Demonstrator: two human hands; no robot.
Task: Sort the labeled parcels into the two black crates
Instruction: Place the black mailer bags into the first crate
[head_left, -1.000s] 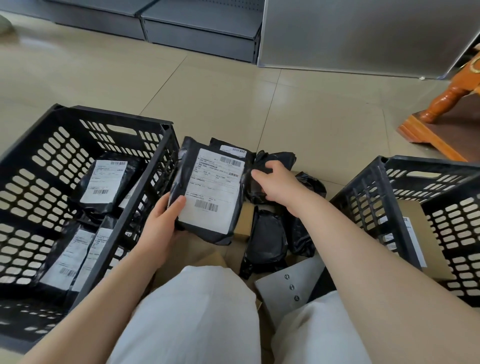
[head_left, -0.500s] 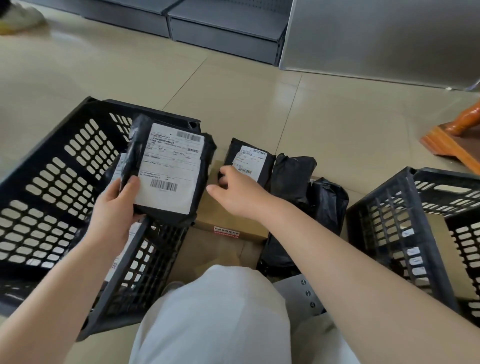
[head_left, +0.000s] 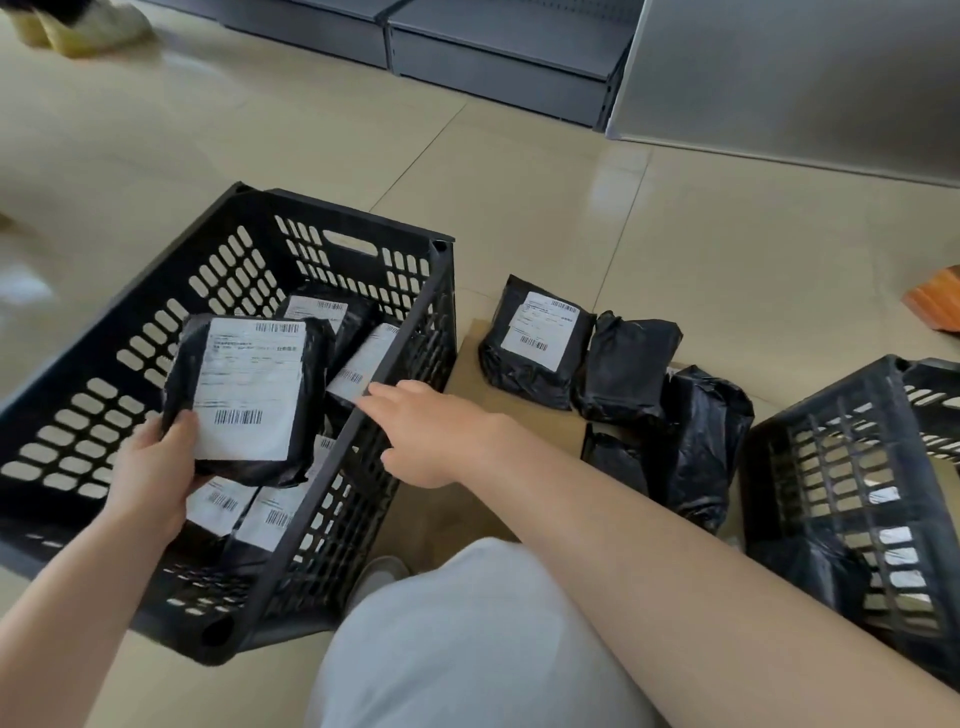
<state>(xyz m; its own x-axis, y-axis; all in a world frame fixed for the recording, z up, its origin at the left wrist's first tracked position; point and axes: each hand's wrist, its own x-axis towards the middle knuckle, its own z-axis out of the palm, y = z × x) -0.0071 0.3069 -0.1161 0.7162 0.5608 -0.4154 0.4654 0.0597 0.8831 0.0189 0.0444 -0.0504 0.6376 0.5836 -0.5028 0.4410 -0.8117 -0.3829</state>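
Note:
My left hand (head_left: 153, 467) grips a black parcel with a white label (head_left: 244, 389) by its lower left corner, holding it over the inside of the left black crate (head_left: 130, 322). Several labeled parcels (head_left: 358, 358) lie in that crate. My right hand (head_left: 426, 428) hovers at the crate's right rim, fingers relaxed and extended, holding nothing. On the floor between the crates sits a labeled black parcel (head_left: 537, 340) beside several unlabeled-side-up black parcels (head_left: 628, 364). The right black crate (head_left: 831, 467) stands at the right edge.
A flat brown cardboard box (head_left: 504, 410) lies under the loose parcels. My knees in light trousers (head_left: 467, 639) fill the bottom centre. Grey shelving bases (head_left: 498, 57) and a metal panel (head_left: 779, 78) stand at the back. An orange wooden piece (head_left: 935, 306) shows at far right.
My left hand carried the labeled parcel leftward from the floor pile to over the left crate. My right hand left the pile and moved toward the crate's rim.

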